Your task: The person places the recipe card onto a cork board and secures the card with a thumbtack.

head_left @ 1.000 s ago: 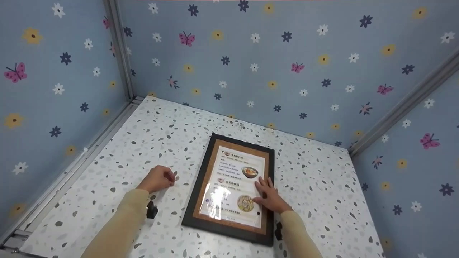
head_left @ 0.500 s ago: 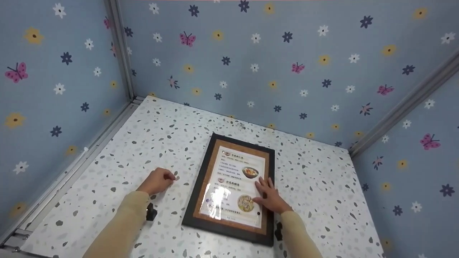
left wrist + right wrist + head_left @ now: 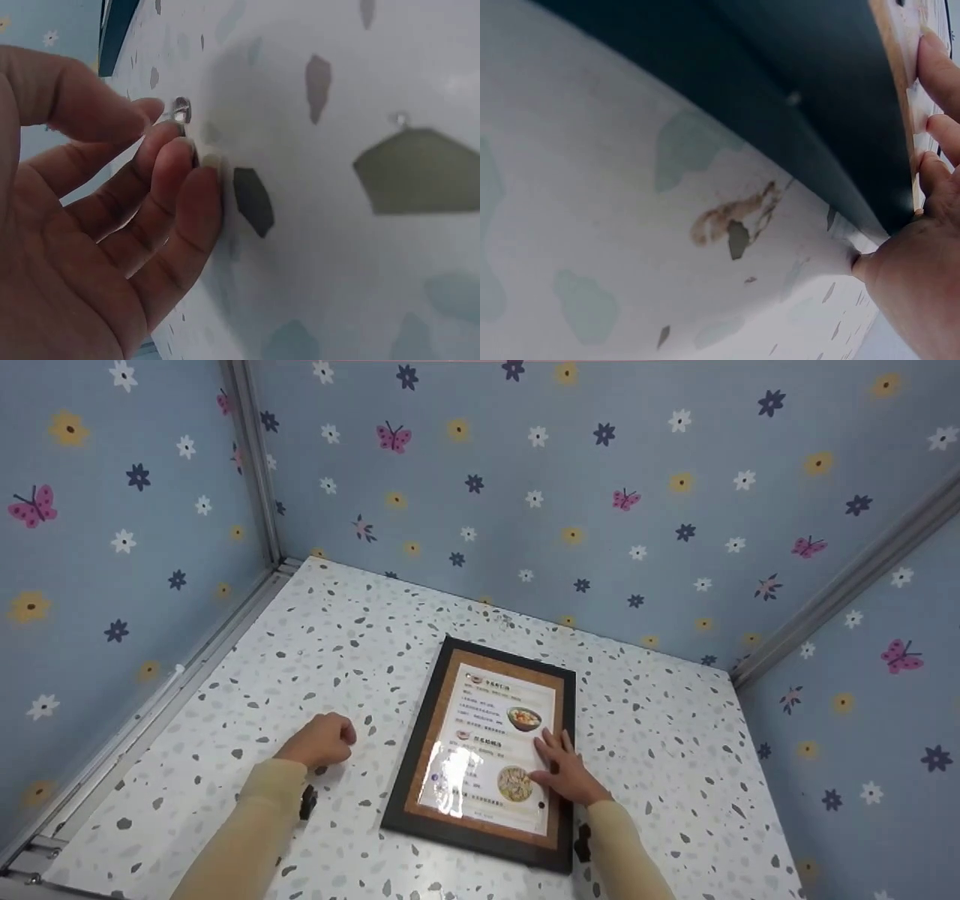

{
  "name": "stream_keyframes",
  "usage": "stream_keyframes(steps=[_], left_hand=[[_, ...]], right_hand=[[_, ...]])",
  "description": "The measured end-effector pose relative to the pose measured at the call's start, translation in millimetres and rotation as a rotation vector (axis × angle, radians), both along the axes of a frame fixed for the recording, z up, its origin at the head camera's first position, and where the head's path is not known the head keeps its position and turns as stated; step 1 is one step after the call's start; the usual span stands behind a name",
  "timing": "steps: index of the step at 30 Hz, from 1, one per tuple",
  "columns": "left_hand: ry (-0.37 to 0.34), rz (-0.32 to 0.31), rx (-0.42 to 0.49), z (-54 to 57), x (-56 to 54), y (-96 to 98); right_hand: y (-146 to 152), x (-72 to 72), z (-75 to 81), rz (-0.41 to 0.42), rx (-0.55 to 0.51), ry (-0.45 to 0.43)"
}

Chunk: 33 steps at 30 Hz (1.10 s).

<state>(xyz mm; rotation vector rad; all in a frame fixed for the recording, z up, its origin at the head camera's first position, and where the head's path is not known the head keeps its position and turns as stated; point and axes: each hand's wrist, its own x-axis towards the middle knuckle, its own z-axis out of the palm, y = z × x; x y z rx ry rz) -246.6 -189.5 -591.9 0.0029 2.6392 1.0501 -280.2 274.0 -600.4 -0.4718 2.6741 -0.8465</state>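
Note:
A framed corkboard (image 3: 480,844) with a black border lies flat on the table. A printed sheet (image 3: 487,746), with two pictures of dishes in bowls, sits on it under a bright glare. My right hand (image 3: 570,775) rests on the sheet's right edge, fingers spread; in the right wrist view, fingers (image 3: 937,75) touch the sheet past the dark frame. To the board's left, my left hand (image 3: 322,740) is low at the tabletop, fingers curled. The left wrist view shows a small clear pushpin (image 3: 181,109) at the tips of its thumb and index finger.
A black pin (image 3: 541,805) sticks in the sheet's lower right and a purple pin (image 3: 435,777) at its lower left. The speckled table (image 3: 337,622) meets blue flowered walls (image 3: 525,472) behind and at both sides. Metal rails (image 3: 259,472) run along the corners.
My left hand has drawn slightly left, away from the board, and its fingers look more curled. The right hand and the board stay in place.

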Motion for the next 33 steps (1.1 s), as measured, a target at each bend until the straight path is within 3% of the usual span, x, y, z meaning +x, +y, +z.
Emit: stream_keyframes(steps=[4,9,17,22,27,33], left_hand=[[0.023,-0.039,0.0,-1.3,0.7,-5.9],[0.075,-0.039,0.027,-4.7,2.1,-9.6],[0.101,0.025,0.13,0.2,-4.6,-2.6],[0.082,0.071,0.291,2.7,-12.5,11.5],[0.111,0.076,0.451,5.6,-19.4,32.6],[0.112,0.047,0.491,8.7,-33.5,63.2]], right_hand=[[0,-1.1,-0.8,-0.011,0.012,-0.002],[0,-2.3,-1.9,-0.031,0.027,-0.022],[0,-3.0,-0.4,-0.05,0.028,-0.044],[1,-3.3,-1.0,-0.054,0.035,-0.037],[0,-1.6,-2.7,-0.033,0.025,-0.018],[0,-0.6,-2.8,-0.047,0.025,-0.031]])
